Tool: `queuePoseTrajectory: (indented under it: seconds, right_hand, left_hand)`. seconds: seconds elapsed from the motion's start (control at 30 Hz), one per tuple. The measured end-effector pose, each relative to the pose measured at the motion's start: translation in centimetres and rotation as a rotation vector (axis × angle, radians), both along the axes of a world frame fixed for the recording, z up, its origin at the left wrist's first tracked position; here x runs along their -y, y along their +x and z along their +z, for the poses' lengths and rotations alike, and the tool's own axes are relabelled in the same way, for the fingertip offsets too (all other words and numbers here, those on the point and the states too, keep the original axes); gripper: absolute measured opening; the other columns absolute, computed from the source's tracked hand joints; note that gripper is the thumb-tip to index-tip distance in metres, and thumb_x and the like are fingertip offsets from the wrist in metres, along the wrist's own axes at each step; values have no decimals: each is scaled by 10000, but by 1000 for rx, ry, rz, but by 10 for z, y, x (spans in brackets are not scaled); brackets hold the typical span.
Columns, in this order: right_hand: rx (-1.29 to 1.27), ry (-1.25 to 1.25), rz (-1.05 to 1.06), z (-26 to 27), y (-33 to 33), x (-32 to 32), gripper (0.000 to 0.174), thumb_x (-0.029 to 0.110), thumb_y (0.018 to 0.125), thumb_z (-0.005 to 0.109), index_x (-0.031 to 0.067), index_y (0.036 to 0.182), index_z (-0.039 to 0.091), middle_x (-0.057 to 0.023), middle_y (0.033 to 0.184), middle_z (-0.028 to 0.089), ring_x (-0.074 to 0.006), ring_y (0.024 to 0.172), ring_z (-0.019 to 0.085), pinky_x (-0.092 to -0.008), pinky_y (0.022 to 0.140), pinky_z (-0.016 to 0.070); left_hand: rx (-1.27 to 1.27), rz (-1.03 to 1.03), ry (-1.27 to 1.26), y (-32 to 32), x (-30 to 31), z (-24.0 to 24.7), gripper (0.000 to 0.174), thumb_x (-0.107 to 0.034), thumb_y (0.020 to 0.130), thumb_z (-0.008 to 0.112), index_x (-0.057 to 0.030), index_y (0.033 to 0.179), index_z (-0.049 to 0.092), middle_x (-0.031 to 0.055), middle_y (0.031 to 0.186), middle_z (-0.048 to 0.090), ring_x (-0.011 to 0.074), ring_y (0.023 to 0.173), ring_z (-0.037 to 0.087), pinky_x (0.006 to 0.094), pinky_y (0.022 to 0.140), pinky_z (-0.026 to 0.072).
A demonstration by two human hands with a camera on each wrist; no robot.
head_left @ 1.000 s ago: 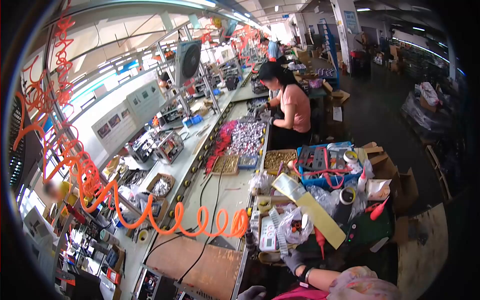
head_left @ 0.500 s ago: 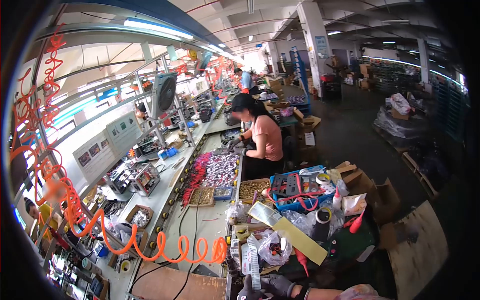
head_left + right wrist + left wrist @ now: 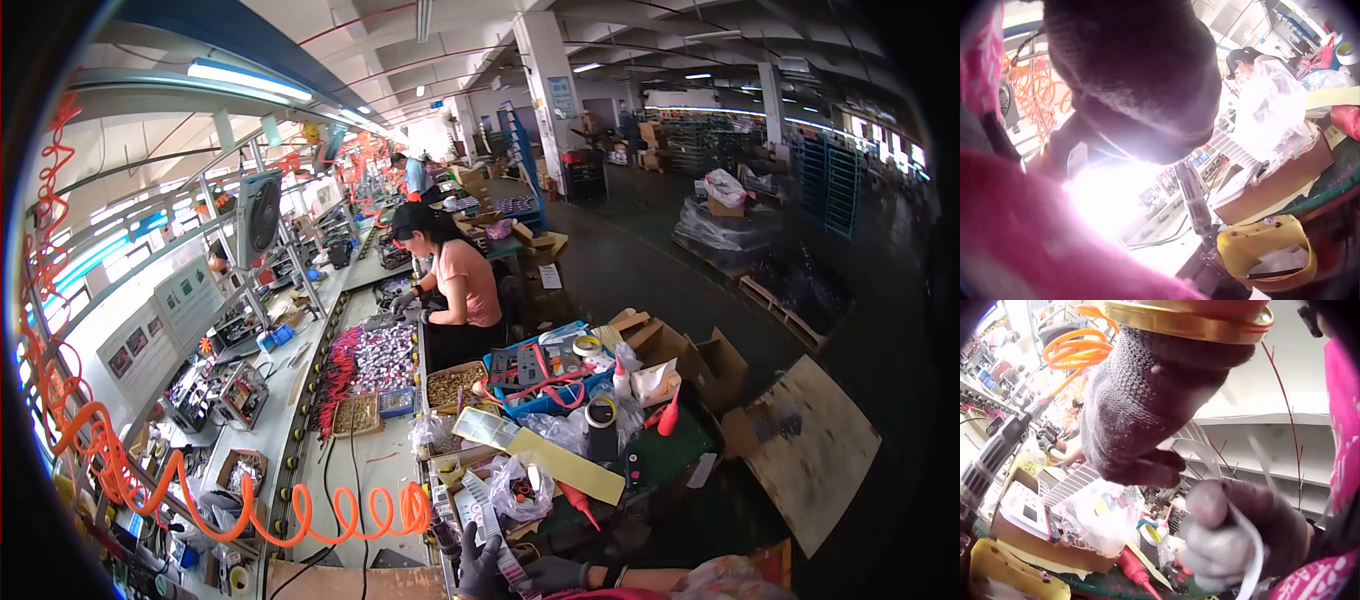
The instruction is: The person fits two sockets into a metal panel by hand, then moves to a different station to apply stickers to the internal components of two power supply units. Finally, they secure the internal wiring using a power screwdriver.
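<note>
A long white strip of labels (image 3: 482,512) runs from the box toward my hands, its near end printed in pink. My gloved right hand (image 3: 555,574) pinches that near end between thumb and fingers; the left wrist view shows this right hand (image 3: 1235,537) with a narrow white band curling past its thumb. Just left of the strip, my gloved left hand (image 3: 480,565) is raised with two fingers spread apart. Close up, this left hand (image 3: 1141,412) hangs over the strip with bent fingers and hides part of it. Glare covers much of the right wrist view.
Beside the hands stands a cardboard box (image 3: 1279,187) with a plastic bag (image 3: 520,485). A yellow container (image 3: 1266,250) and a power screwdriver (image 3: 1192,200) are close by. An orange coiled hose (image 3: 340,515) hangs across the left. Farther off, a person (image 3: 465,280) works at the bench.
The head view has swung right. My left hand has risen from the bottom edge to beside the label strip, and the right hand has drawn the strip's end toward it.
</note>
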State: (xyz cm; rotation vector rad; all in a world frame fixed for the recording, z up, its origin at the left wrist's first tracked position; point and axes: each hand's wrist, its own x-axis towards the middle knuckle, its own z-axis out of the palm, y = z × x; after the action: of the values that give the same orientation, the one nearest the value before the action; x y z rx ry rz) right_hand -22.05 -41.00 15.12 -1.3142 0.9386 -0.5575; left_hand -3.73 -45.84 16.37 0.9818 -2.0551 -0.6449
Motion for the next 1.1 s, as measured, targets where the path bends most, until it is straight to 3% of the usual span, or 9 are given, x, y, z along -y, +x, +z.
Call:
queuePoseTrajectory:
  seconds: [0.03, 0.1, 0.17, 0.23, 0.37, 0.43, 0.57, 0.7, 1.1]
  right_hand:
    - [-19, 55, -50, 8, 0, -1, 299, 186, 915, 623, 29, 1169, 606, -42, 1002, 672, -138, 923, 624, -294, 854, 506]
    - [495, 102, -328, -11, -1, 5, 275, 218, 922, 618, 18, 1109, 649, -46, 976, 681, -94, 894, 627, -230, 796, 505]
    - [400, 252, -618, 22, -5, 14, 155, 177, 942, 575, 59, 981, 667, -3, 731, 634, -42, 545, 510, -179, 469, 373]
    - [328, 204, -605, 29, -18, 21, 220, 209, 938, 592, 56, 1087, 643, 19, 764, 624, -35, 611, 531, -181, 524, 407]
    - [329, 94, -408, 3, -31, 30, 275, 238, 951, 575, 58, 1152, 625, 45, 759, 573, -12, 631, 481, -187, 544, 392]
    - [452, 119, -345, -3, -27, 26, 266, 227, 952, 564, 51, 1141, 628, 42, 849, 597, -10, 706, 498, -187, 582, 408]
    - [137, -368, -74, 63, -16, 21, 253, 120, 898, 608, 20, 1129, 629, 35, 936, 620, -27, 753, 517, -199, 610, 427]
    - [140, -24, -92, 80, -11, 18, 190, 120, 870, 646, 3, 1017, 676, 41, 735, 604, -31, 622, 502, -215, 543, 405]
    - [28, -397, 54, 73, -10, 24, 165, 143, 847, 667, -4, 920, 673, -67, 767, 642, -136, 716, 597, -299, 665, 479]
  left_hand:
    - [10, 20, -24, 2, 0, -1, 682, 26, 890, 506, -126, 1489, 217, 84, 1257, 457, 165, 1129, 464, 271, 956, 437]
    - [-867, -74, 1057, -11, -7, 21, 696, -11, 919, 521, -127, 1506, 165, 46, 1133, 523, 146, 988, 525, 274, 841, 482]
    - [-715, -184, 882, -13, -26, 36, 801, -55, 905, 609, -107, 1513, 89, -9, 839, 554, 81, 682, 496, 261, 621, 461]
    - [-402, -271, 409, -13, -32, 53, 898, -47, 853, 679, -113, 1514, 74, 3, 819, 553, 74, 666, 483, 259, 607, 452]
    - [-658, -186, 683, -7, -24, 28, 652, -2, 820, 670, -51, 1395, 366, 101, 1141, 603, 183, 955, 616, 330, 837, 511]
    - [-597, -108, 713, -6, -18, 60, 887, 53, 783, 680, -79, 1482, 151, 132, 1228, 549, 189, 941, 614, 333, 793, 532]
    - [-580, 21, 619, -5, -3, 81, 818, 15, 807, 672, -68, 1471, 201, 74, 912, 613, 110, 785, 583, 283, 701, 502]
    - [-558, 49, 584, -3, -6, 96, 798, -32, 827, 675, -32, 1467, 198, 24, 787, 587, 79, 723, 540, 233, 680, 469]
    - [-747, -106, 821, 7, -26, 91, 819, -48, 845, 654, -74, 1489, 148, 150, 1146, 604, 185, 1054, 578, 323, 915, 457]
